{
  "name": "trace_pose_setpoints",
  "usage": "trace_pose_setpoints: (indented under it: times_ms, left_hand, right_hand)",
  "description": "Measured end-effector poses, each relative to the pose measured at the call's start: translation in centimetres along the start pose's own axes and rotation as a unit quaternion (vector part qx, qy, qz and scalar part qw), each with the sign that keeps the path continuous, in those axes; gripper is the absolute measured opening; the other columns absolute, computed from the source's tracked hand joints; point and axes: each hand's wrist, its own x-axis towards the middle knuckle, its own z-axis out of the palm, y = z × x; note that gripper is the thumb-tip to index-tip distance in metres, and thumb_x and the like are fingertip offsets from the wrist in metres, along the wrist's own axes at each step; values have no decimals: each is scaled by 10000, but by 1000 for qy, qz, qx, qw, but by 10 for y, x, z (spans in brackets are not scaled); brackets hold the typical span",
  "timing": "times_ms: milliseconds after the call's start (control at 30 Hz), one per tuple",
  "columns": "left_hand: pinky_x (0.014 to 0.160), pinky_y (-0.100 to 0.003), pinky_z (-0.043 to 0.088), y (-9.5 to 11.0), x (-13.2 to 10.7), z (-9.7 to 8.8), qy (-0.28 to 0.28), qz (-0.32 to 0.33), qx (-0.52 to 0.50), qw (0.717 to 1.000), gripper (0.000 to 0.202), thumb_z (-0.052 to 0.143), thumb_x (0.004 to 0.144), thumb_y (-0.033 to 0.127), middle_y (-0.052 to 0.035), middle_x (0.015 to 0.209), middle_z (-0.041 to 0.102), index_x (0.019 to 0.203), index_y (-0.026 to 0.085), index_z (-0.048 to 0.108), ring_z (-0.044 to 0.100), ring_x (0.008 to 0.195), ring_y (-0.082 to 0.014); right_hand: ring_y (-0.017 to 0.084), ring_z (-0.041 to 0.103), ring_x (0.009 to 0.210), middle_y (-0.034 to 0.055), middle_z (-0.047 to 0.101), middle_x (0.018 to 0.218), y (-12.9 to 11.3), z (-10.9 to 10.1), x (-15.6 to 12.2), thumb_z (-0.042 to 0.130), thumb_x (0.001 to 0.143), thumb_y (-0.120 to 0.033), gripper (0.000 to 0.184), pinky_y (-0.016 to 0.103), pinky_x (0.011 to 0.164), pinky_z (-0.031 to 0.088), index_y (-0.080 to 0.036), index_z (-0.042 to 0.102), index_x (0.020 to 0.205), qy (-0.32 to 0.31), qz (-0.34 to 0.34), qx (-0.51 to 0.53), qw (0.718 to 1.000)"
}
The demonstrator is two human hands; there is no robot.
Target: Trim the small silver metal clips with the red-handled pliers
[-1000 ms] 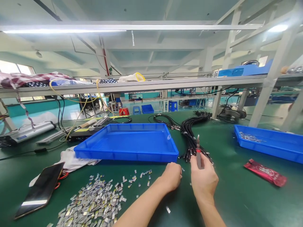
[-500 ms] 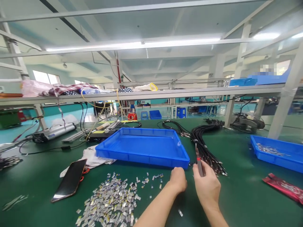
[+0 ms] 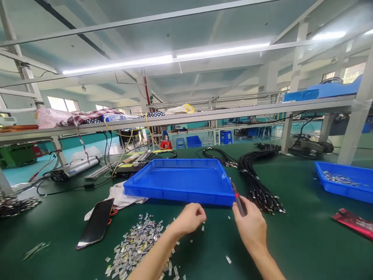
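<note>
My left hand (image 3: 190, 218) is curled in a pinch over the table, just right of a heap of small silvery tabs (image 3: 136, 241). Whatever its fingertips hold, if anything, is hidden. A few loose tabs lie near it, and a single tab (image 3: 228, 259) is between my two hands. My right hand (image 3: 251, 223) is closed around a slim tool with a dark grey handle, a red band and a pointed tip (image 3: 238, 199), pointing up. The tip stands in front of the right corner of a blue tray (image 3: 180, 194) with a bare floor.
A bundle of black cables (image 3: 256, 182) lies right of the tray. Another blue tray (image 3: 346, 188) with small metal parts and a red packet (image 3: 354, 223) are at far right. On the left are a phone (image 3: 96, 223) and a white cloth (image 3: 125, 196). A shelf (image 3: 204, 117) spans overhead.
My left hand has moved left, away from my right hand and toward the heap. My right hand still holds the tool, now tilted more to the left. The view has shifted slightly.
</note>
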Motion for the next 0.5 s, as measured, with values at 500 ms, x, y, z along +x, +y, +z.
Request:
trace_pose_setpoints:
  times_ms: [500]
  left_hand:
    - [640, -360, 468, -9, -40, 8, -52, -21, 138, 989, 202, 527, 635, -15, -121, 646, 681, 593, 138, 652, 651, 692, -287]
  right_hand:
    - [278, 588, 897, 76, 637, 969, 4, 0, -1, 377, 811, -497, 491, 390, 754, 462, -157, 632, 1057, -24, -25, -38, 999]
